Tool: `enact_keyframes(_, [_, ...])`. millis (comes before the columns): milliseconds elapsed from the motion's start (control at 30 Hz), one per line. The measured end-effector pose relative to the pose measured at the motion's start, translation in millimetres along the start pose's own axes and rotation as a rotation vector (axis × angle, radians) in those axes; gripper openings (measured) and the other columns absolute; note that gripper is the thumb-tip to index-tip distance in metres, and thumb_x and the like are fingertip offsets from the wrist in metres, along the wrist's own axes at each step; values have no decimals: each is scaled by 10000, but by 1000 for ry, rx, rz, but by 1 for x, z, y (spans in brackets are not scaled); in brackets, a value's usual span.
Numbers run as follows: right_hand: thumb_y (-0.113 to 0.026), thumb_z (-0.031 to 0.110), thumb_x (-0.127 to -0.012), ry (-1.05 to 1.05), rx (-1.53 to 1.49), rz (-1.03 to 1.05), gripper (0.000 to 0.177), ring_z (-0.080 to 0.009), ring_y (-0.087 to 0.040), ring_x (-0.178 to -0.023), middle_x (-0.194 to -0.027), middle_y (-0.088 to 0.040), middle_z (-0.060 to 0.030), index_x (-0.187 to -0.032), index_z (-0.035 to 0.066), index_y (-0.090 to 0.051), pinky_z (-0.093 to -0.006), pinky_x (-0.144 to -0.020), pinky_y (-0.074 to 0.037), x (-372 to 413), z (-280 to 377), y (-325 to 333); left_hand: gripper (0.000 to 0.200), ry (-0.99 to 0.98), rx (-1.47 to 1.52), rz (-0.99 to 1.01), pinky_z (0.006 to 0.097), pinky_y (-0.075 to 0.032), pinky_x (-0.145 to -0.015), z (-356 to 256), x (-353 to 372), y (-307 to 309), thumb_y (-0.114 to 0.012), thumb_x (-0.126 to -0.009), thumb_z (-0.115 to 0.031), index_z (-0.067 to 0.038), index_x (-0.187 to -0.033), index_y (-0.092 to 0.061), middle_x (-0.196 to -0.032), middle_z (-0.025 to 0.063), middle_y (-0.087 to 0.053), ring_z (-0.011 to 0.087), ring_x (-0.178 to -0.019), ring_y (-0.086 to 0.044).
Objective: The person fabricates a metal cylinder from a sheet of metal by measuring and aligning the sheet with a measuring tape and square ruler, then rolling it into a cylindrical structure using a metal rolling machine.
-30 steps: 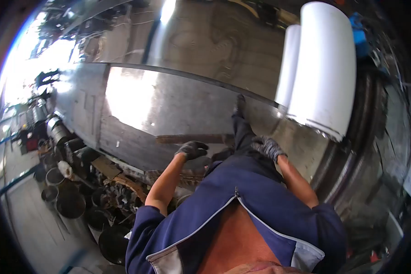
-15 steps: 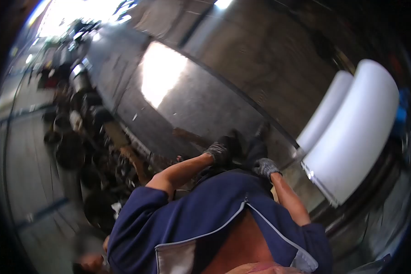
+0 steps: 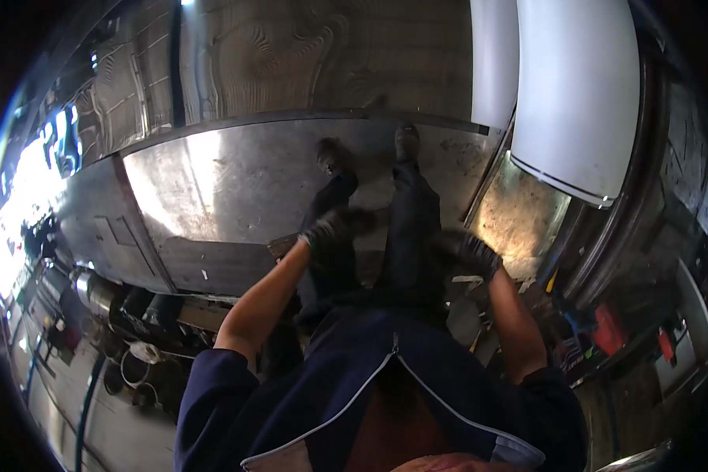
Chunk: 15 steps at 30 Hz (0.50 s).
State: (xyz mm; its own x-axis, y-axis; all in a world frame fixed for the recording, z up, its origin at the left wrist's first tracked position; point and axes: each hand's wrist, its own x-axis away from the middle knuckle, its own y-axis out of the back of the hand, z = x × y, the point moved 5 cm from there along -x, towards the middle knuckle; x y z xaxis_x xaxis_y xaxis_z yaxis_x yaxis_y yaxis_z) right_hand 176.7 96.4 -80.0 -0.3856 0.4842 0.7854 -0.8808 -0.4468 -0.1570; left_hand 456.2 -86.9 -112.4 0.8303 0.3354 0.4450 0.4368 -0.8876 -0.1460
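Both of my hands wear dark grey gloves. My left hand (image 3: 338, 226) hovers beside my thigh, over the dark trousers (image 3: 411, 228), its fingers blurred and pointing inward. On the other side of my legs, my right hand (image 3: 468, 250) hangs near the edge of the metal floor plate (image 3: 252, 173). Its fingers are dark and smeared, and nothing can be made out in it. My shoes (image 3: 407, 143) rest on the metal plate, one ahead of the other.
Two large white curved panels (image 3: 578, 94) stand at the upper right beside dark rails (image 3: 606, 244). Metal cylinders (image 3: 98, 295) and pipe pieces lie at the lower left. Red tools (image 3: 608, 330) sit at the lower right.
The view has turned, so the white panels now stand higher and the plate runs across the frame. My legs are further apart, and both hands have swung out from my body.
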Motion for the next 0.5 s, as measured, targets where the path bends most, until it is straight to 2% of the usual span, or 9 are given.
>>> enact_keyframes(33, [-507, 298, -1019, 32, -418, -198, 398, -279, -622, -1161, -1278, -636, -154, -1324, 55, -583, -403, -991, -503, -28, 3, 18, 312, -27, 118, -110, 396, -564, -835, 32, -24, 26, -543, -1004, -249, -66, -1247, -613, -1006, 80, -704, 250, -908, -679])
enact_keyframes(67, [-478, 322, -1038, 145, -815, -384, 409, -264, -639, -1125, -1259, -643, -145, -1327, 50, -576, -418, -973, -517, -53, 9, 35, 312, -14, 126, -89, 396, -564, -835, 58, -52, 47, -543, -1004, -249, -66, -1247, -613, -1006, 80, -704, 250, -908, -679])
enact_keyframes(100, [-497, 399, -1024, 28, -1043, -427, 459, -260, -648, -1081, -1217, -654, -121, -1299, 43, -588, -444, -939, -529, -98, -17, 56, 375, 147, 373, -205, 422, -539, -876, 89, -78, 71, -562, -991, -296, -80, -1298, -563, -1111, 95, -651, 265, -983, -646])
enact_keyframes(167, [-516, 420, -1010, 18, -1318, -575, 488, -310, -643, -1070, -1214, -648, -157, -1299, 32, -577, -459, -940, -522, -181, -64, 100, 535, 472, 843, -452, 472, -489, -958, 150, -132, 110, -600, -965, -390, -108, -1399, -465, -1323, 125, -543, 293, -1133, -582])
enact_keyframes(200, [-516, 420, -1010, 24, -1325, -579, 488, -310, -643, -1070, -1214, -648, -157, -1299, 32, -577, -459, -940, -522, -223, -83, 118, 623, 625, 1069, -585, 497, -464, -999, 183, -158, 122, -619, -952, -436, -122, -1450, -415, -1428, 140, -490, 308, -1208, -550])
enact_keyframes(300, [-500, 459, -1007, 45, -1520, -640, 466, -312, -642, -1060, -1233, -644, -105, -1307, 107, -558, -483, -929, -510, -335, -144, 149, 585, 677, 1091, -738, 527, -452, -1003, 275, -220, 150, -545, -973, -522, -124, -1391, -451, -1296, 138, -594, 359, -1150, -574])
enact_keyframes(367, [-505, 445, -1000, 177, -1461, -625, 459, -307, -637, -1072, -1260, -637, -93, -1323, 123, -554, -486, -934, -506, -410, -199, 163, 609, 745, 1117, -811, 536, -459, -956, 321, -255, 153, -567, -940, -558, -141, -1375, -482, -1233, 107, -607, 329, -1101, -577])
enact_keyframes(433, [-511, 432, -994, 441, -1078, -646, 455, -301, -633, -1084, -1288, -631, -81, -1340, 140, -550, -488, -939, -501, -492, -268, 176, 596, 815, 1176, -930, 540, -465, -903, 365, -288, 156, -577, -913, -565, -150, -1337, -526, -1165, 89, -626, 298, -1053, -583])
enact_keyframes(500, [-526, 408, -981, 636, -231, -765, 437, -301, -621, -1114, -1323, -616, -74, -1344, 166, -561, -496, -976, -481, -508, -237, 183, 522, 742, 1170, -867, 526, -466, -893, 395, -320, 158, -552, -927, -506, -135, -1294, -556, -1154, 115, -636, 295, -1056, -589])
